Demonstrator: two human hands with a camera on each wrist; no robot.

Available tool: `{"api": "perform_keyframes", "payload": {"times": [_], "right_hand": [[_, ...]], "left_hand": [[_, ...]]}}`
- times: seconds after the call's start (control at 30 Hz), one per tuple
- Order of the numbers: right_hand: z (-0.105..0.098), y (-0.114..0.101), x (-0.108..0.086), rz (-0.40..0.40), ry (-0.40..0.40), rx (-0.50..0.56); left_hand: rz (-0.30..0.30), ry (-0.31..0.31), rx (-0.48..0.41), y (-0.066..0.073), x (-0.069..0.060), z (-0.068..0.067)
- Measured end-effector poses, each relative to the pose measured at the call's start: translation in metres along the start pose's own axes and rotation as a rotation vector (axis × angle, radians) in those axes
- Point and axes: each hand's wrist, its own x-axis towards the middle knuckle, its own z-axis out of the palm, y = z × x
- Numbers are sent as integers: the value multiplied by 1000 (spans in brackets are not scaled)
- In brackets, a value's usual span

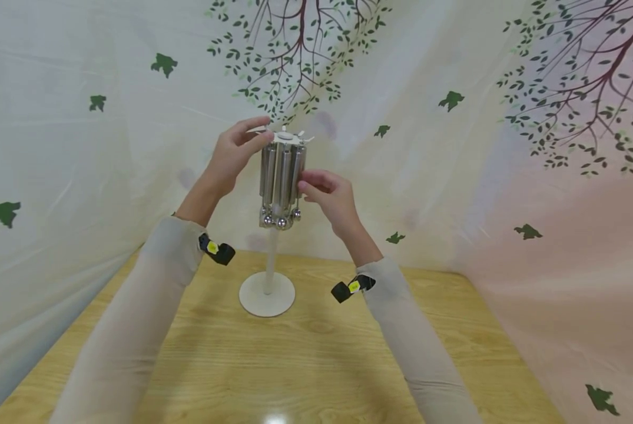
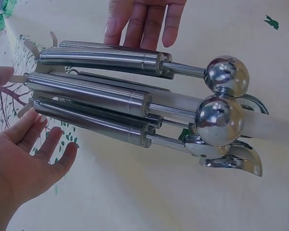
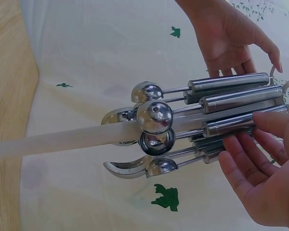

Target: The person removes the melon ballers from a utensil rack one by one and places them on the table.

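The right hand (image 1: pixel 334 200) grips the handle of a steel ladle (image 3: pixel 221 125), thumb on one side and fingers on the other. The left hand (image 1: pixel 234 150) is up at the white hook rack (image 1: pixel 286 137), thumb and forefinger at its edge, other fingers loose; I cannot tell whether it pinches anything there. Between them, a ring of steel utensils (image 1: pixel 281 176) hangs heads down near the top of the white utensil stand (image 1: pixel 270 253), rounded bowls (image 2: pixel 219 120) crowded together.

Doing this well probably means bracing the rack lightly with the left hand while the right guides the ladle from high on its handle, near the hooks. Small, straight lifts should serve better than sideways pulls: bowls this close could knock together, and a side tug might tip the stand.

The round base (image 1: pixel 279 300) rests on the wood-grain counter (image 1: pixel 305 353), before a leaf-printed curtain (image 1: pixel 422 194), and deserves a glance for any rocking.
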Motion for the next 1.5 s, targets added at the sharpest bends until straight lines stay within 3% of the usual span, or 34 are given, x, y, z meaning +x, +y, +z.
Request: {"api": "perform_keyframes", "payload": {"times": [0.27,0.73,0.97,1.1,1.33,1.5], "right_hand": [[-2,-2,2,48,-32,12],[5,-4,2,91,-30,1],[5,-3,-1,81,-42,13],[3,0,-3,84,-48,7],[1,-1,-5,72,-58,31],[0,-1,-5,81,-65,28]], "left_hand": [[-10,-38,27,2,2,1],[15,-7,-33,-4,3,5],[104,43,109,-10,4,5],[112,64,148,-12,0,6],[73,2,59,-14,1,1],[99,9,59,-11,1,-4]]}}
